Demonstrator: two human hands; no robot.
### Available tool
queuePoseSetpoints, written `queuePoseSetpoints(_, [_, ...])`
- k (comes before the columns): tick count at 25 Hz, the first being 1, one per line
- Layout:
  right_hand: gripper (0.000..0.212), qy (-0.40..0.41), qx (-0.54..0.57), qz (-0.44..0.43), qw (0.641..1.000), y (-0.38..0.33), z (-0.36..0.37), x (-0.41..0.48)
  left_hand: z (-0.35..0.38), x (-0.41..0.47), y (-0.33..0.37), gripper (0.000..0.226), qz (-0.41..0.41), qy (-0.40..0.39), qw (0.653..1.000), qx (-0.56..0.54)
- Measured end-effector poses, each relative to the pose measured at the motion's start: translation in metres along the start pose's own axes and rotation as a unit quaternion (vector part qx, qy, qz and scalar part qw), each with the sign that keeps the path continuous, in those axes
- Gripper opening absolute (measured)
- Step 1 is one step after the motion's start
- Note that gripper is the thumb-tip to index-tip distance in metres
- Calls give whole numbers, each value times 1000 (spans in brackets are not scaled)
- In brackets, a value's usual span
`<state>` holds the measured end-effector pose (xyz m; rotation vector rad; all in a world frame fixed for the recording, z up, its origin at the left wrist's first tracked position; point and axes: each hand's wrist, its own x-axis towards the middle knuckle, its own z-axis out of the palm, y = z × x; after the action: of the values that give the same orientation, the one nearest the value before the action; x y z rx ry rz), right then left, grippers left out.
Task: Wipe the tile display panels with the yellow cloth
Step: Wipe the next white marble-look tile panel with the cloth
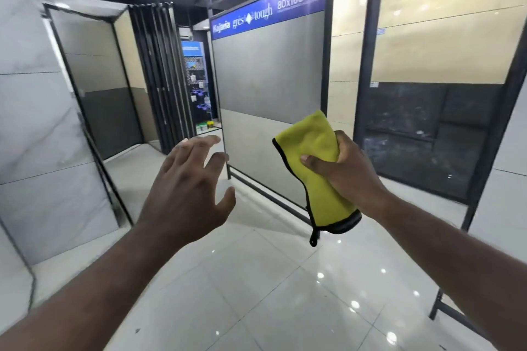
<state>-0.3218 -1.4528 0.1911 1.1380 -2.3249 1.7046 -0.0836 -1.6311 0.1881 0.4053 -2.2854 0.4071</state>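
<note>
My right hand (343, 171) grips a yellow cloth (313, 148) with black edging, bunched in the fist so its ends stick out above and below. The cloth hangs in the air in front of a grey tile display panel (271, 71) in a black frame with a blue header sign. My left hand (188, 188) is raised with fingers spread, near the panel's left edge, holding nothing. Neither hand nor the cloth plainly touches the panel.
A cream and black tile panel (445, 45) stands at the right in a black frame. More framed panels (94, 71) lean at the left, beside a stack of folded black frames (159, 74). Glossy white floor tiles (256, 293) lie below. A shelf with small items (204, 122) is behind.
</note>
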Motion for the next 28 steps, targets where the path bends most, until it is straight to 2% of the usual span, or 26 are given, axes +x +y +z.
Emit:
queuePoseSetpoints(4, [45,8,-21,-10,1000,13,26,56,57,41,-32,49,-4,22,999,-38])
queuePoseSetpoints(8, [44,6,-44,-23,999,10,85,129,123,75,-100,51,-6,43,998,-52])
queuePoseSetpoints(13, [64,16,-24,-6,1000,1,186,230,199,124,-212,47,-15,42,998,-45])
queuePoseSetpoints(17, [96,-22,-19,-14,999,-13,274,302,244,160,-297,51,-31,17,999,-20])
queuePoseSetpoints(20, [113,-42,-4,-46,998,-11,333,349,268,170,-349,51,-35,12,999,20])
queuePoseSetpoints(28, [110,-142,108,-147,973,-11,549,490,330,177,-508,50,-117,-32,980,156])
